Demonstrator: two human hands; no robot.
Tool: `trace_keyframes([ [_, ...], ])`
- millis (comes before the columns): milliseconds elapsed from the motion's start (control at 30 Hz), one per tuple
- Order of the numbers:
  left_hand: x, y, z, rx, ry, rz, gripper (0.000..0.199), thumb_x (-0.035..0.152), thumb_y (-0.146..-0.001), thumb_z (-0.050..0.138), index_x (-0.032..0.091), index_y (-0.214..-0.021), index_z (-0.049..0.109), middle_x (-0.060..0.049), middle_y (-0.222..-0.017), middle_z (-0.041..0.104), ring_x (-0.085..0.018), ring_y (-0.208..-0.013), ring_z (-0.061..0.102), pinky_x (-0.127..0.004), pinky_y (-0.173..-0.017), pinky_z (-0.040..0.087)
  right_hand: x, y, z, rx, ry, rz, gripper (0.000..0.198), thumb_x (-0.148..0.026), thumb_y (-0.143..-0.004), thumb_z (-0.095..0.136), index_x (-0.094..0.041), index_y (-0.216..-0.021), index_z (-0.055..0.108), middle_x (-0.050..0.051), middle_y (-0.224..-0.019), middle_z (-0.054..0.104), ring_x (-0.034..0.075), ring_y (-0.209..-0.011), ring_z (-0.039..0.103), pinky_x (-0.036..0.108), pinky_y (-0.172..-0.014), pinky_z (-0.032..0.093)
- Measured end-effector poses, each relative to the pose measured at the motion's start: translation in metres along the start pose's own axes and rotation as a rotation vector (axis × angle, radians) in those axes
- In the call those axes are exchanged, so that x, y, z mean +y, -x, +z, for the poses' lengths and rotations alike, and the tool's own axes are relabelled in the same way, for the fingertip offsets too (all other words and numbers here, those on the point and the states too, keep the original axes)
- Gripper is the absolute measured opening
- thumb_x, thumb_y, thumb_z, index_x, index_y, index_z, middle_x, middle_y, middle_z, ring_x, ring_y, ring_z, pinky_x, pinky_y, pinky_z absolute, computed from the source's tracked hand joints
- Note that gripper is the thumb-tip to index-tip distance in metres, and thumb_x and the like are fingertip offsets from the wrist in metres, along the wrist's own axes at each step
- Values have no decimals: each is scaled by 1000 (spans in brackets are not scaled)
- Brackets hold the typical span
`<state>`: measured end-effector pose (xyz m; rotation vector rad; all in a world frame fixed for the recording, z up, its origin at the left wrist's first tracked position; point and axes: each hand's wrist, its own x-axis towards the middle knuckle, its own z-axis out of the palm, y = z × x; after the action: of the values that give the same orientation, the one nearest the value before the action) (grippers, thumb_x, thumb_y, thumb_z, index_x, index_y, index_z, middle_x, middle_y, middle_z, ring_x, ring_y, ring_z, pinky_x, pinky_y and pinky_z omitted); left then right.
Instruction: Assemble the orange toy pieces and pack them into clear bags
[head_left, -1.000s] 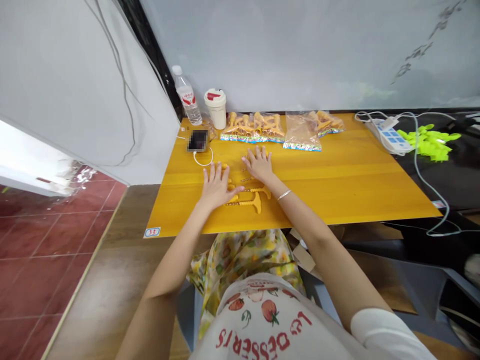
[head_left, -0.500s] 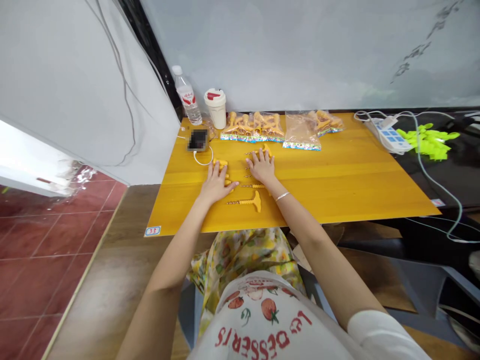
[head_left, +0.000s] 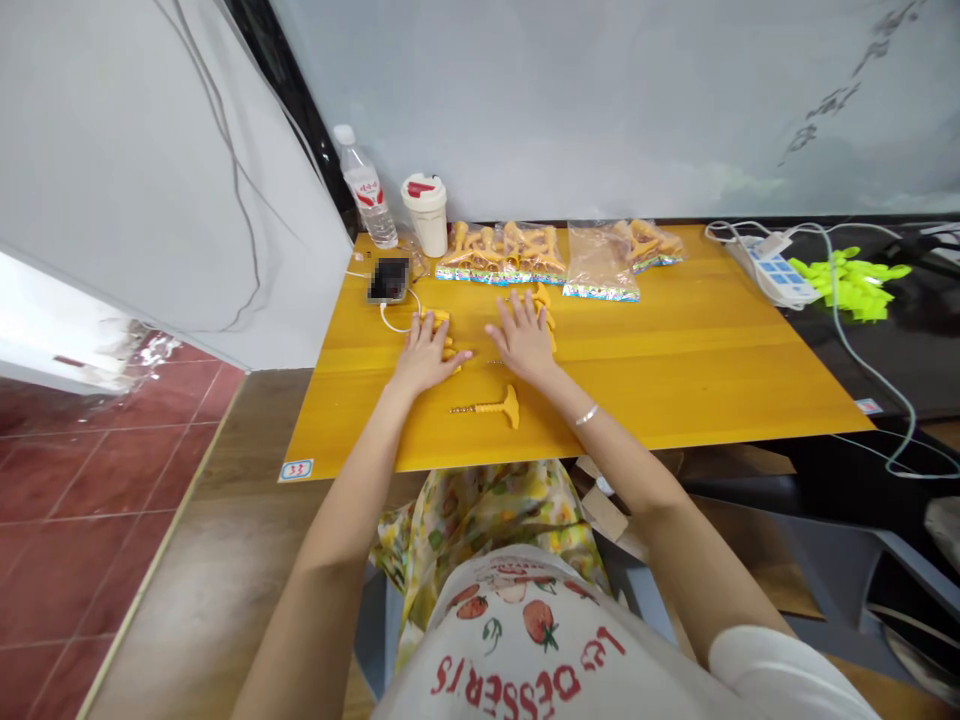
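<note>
My left hand (head_left: pixel 424 358) lies palm down with spread fingers over several small yellow pieces (head_left: pixel 439 317), which it partly hides. To its right, my right hand (head_left: pixel 523 342) rests flat, fingers apart, over several yellow T-handled screws (head_left: pixel 543 296); their handles show past its right side and one metal tip shows at its left. Nearer the table's front edge lies a single yellow T-handled screw (head_left: pixel 491 406), its metal tip pointing left and untouched by either hand. Neither hand grips anything that I can see.
Clear bags of yellow parts (head_left: pixel 499 252) and a flatter clear bag (head_left: pixel 600 262) lie along the back of the yellow table (head_left: pixel 675 370). At back left are a water bottle (head_left: pixel 367 195), a lidded cup (head_left: pixel 426 215) and a cabled device (head_left: pixel 388 280). A power strip (head_left: pixel 780 272) and bright green pieces (head_left: pixel 855 285) lie right.
My right hand has shifted slightly, covering a screw shaft that showed below it before, and more handles show at its right. My left hand stays spread over the yellow pieces.
</note>
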<state>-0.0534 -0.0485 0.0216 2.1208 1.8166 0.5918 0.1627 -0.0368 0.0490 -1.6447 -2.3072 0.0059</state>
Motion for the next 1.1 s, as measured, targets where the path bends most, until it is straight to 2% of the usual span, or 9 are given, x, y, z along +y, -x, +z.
trace_keyframes([
  [133,-3,5,2,101,63,58,81,70,-87,50,19,-149,43,-18,-165,21,-40,-155,6,-64,-121,15,-28,74,-2,-42,-13,-302,63,-50,-103,37,-15,-155,36,13,-164,26,33,-154,14,60,-123,14],
  [200,-6,6,4,181,111,86,76,69,-89,48,20,-147,46,-16,-165,23,-38,-155,7,-60,-123,15,-30,100,3,-56,4,-339,57,-45,-104,36,-16,-152,41,12,-162,29,33,-153,18,62,-121,17],
  [267,-8,8,6,260,155,109,71,67,-90,46,21,-145,48,-14,-165,24,-35,-156,8,-57,-124,15,-22,113,9,-54,27,-316,52,-39,-105,35,-17,-150,44,11,-161,33,33,-152,22,62,-120,19],
  [367,-14,10,11,310,197,116,71,67,-91,44,20,-144,48,-14,-164,25,-33,-155,11,-55,-125,16,-2,116,10,-41,62,-260,49,-34,-105,34,-17,-149,46,10,-160,34,33,-151,24,62,-120,21],
  [567,-23,7,25,305,327,86,72,68,-93,38,18,-144,47,-18,-161,31,-30,-151,27,-50,-125,21,24,113,0,-46,93,-178,49,-33,-105,34,-17,-149,46,11,-161,31,34,-151,23,63,-119,23],
  [800,-24,6,28,251,364,109,68,66,-94,39,20,-144,47,-16,-161,32,-26,-151,29,-48,-125,22,30,102,2,-69,79,-91,49,-33,-105,36,-19,-150,46,15,-162,29,35,-152,21,63,-119,23],
  [1100,-18,9,20,194,313,131,65,62,-97,36,19,-146,46,-15,-162,31,-24,-151,30,-47,-123,27,32,90,9,-73,36,-61,54,-40,-104,36,-18,-153,40,17,-164,25,34,-153,17,63,-118,21],
])
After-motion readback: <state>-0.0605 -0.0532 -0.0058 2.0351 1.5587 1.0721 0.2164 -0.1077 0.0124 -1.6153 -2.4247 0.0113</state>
